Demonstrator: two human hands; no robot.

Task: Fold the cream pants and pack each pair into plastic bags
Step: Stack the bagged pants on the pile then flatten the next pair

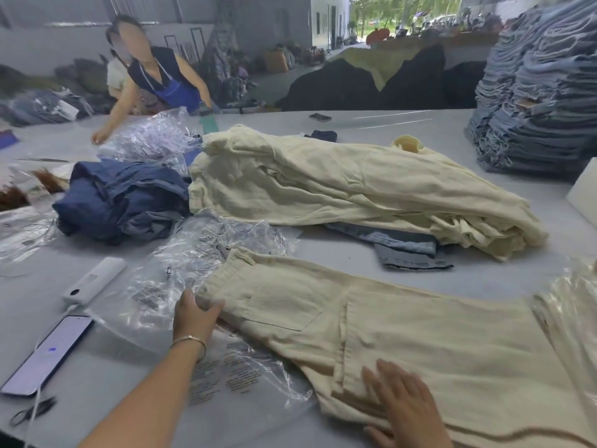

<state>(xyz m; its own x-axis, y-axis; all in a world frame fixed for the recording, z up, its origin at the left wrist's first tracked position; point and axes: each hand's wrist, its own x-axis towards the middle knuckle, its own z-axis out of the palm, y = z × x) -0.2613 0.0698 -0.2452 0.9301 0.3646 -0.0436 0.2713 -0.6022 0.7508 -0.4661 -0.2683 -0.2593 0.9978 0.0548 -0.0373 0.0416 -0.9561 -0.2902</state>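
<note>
The right hand (pixel 403 405) is lying nearest, flat on the pants (pixel 403 334) with its fingers straight and slightly spread, likely pressing the cloth down so the fold keeps its line. The left hand (pixel 193 313) is reaching farther left to the waistband end, its fingers curling onto the edge of the cloth with the thumb resting on top, seemingly pinning or tugging that end square. The pants are lying across the near right of the table (pixel 323 118), back pocket facing up, one layer already doubled over along a seam, so the folding looks partly done. Bags (pixel 193 263) are spreading under and just left of the waistband, probably kept there so a folded pair can slide straight in. A heap (pixel 323 182) of more cream pants is waiting beyond, near the middle of the table, within reach for the next pair. At the right edge, bagged pairs (pixel 568 305) appear to be stacking up. A phone (pixel 48 354), a white device (pixel 93 279) and scissors (pixel 32 412) are sitting to the near left, well apart from the cloth.
</note>
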